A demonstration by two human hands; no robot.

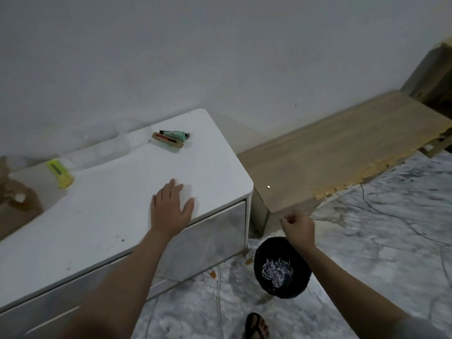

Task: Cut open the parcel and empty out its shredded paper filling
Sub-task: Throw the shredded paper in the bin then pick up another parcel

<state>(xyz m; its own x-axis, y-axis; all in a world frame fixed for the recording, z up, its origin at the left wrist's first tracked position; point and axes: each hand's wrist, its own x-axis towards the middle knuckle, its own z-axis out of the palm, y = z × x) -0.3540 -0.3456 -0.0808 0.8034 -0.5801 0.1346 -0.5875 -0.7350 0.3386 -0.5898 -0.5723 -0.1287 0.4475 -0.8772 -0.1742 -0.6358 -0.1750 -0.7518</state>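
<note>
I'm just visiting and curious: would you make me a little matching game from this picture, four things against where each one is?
Things:
1. shredded paper
2. yellow cutter
3. left hand
4. right hand

Places:
A. flat on the white cabinet near its front right corner
B. in the black bin on the floor
C. curled, in the air above the bin
D. on the cabinet's far left side

Pairs: 1-B, 2-D, 3-A, 4-C

cabinet top (110,211): smooth white; bench (342,152): matt wood; floor (379,241): marbled
</note>
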